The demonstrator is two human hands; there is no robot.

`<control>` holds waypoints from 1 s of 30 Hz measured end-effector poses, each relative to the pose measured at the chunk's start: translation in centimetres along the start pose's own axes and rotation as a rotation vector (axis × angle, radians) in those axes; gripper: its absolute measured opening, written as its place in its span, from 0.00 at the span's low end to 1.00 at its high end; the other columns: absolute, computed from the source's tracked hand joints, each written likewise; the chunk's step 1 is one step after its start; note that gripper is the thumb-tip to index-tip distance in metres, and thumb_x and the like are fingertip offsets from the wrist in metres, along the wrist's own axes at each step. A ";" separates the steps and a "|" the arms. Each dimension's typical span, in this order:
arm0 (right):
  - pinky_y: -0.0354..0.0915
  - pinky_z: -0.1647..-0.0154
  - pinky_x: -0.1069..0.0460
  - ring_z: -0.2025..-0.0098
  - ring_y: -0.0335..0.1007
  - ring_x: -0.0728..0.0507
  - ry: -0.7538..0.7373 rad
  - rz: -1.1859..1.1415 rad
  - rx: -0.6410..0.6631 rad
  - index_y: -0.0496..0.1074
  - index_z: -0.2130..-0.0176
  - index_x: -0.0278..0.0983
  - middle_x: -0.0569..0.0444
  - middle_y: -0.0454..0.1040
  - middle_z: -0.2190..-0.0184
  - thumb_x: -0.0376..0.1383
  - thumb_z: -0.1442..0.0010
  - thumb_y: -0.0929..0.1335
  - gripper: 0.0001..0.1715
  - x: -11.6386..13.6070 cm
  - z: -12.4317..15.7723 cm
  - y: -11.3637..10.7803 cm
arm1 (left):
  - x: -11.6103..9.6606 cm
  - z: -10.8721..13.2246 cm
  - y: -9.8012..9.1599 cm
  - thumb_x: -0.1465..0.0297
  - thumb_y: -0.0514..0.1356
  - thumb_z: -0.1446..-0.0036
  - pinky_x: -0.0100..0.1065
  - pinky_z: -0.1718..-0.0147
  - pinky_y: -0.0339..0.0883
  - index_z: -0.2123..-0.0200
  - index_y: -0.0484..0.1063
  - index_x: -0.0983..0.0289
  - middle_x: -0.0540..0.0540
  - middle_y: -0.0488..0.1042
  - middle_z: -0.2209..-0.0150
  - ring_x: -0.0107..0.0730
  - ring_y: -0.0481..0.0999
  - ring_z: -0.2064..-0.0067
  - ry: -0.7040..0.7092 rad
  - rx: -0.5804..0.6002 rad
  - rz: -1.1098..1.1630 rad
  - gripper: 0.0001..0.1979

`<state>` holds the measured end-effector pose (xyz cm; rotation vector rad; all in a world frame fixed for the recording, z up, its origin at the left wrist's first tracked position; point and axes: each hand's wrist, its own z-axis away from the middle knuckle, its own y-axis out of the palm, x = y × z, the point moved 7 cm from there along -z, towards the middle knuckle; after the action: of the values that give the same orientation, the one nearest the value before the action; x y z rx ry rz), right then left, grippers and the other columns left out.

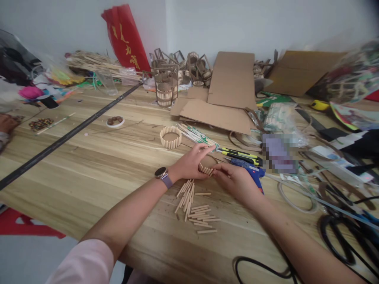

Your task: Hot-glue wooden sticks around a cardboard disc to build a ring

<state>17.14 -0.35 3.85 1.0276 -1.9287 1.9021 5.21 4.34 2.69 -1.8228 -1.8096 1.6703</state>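
My left hand (194, 161), wearing a watch, curls round a small round piece (206, 169) with short wooden sticks standing along its near side. The fingers of my right hand (229, 176) are pinched together at the right end of that row of sticks, on what looks like a short wooden stick partly hidden by the fingertips. Loose short wooden sticks (186, 199) lie in a pile on the table below my hands. Beyond my left hand stands a round ring of sticks (171, 138). A blue glue gun (251, 170) lies beside my right hand.
Yellow-and-black cutters (241, 154) and packaged sticks (198, 134) lie behind my hands. Cardboard sheets (216, 114) and a small lantern-like frame (164, 88) stand farther back. Black cables (334, 240) loop at the right. Another person's hand (8, 123) is at the far left.
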 end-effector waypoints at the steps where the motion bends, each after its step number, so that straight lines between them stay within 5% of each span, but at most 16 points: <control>1: 0.65 0.67 0.53 0.68 0.74 0.44 -0.008 0.007 -0.009 0.76 0.63 0.39 0.54 0.80 0.67 0.37 0.39 0.62 0.13 0.1 0.0 0.0 | 0.0 0.0 0.0 0.66 0.70 0.55 0.51 0.38 0.56 0.34 0.46 0.54 0.62 0.53 0.40 0.50 0.57 0.36 0.002 -0.002 -0.002 0.50; 30: 0.66 0.66 0.52 0.67 0.76 0.42 -0.100 0.376 -0.058 0.71 0.61 0.36 0.48 0.79 0.67 0.31 0.38 0.62 0.09 -0.4 0.0 1.3 | -0.3 0.0 -0.2 0.68 0.70 0.56 0.51 0.38 0.57 0.35 0.49 0.56 0.62 0.54 0.41 0.50 0.59 0.37 0.007 -0.006 0.013 0.48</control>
<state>16.61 -0.40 2.59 0.8008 -2.3575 1.9967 5.13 4.19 3.03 -1.8443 -1.8055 1.6634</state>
